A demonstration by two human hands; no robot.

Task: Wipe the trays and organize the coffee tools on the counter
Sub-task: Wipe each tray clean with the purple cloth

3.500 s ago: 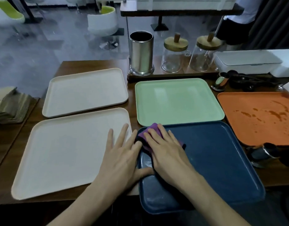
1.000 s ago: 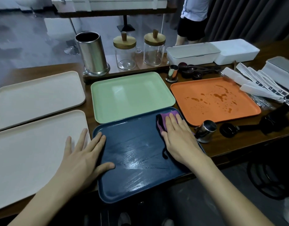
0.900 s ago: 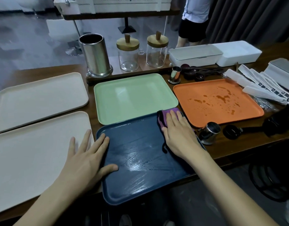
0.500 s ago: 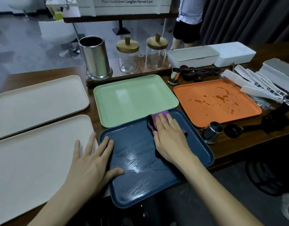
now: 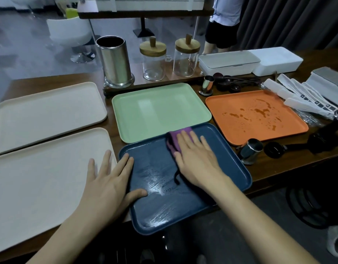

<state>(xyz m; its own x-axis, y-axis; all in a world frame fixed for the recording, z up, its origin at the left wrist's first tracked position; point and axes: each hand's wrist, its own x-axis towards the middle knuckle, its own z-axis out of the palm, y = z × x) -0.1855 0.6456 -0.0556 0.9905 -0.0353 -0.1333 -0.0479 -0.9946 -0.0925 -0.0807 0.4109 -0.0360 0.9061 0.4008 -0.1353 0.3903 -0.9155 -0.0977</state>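
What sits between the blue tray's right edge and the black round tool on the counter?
A small shiny steel cup, resting on the wooden counter; the head view shows it.

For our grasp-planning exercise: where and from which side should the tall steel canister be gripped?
Probably round the steel canister at mid wall, coming from its left or front: it stands upright, straight-sided and handleless, and a glass jar stands close on its right.

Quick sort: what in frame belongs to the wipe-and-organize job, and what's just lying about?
In the job:
blue tray; purple cloth under the right hand; left hand resting on the tray's edge; stained orange tray; green tray; tipped steel cup; black handled tool.

Lying about:
glass jars; white boxes; white packets.
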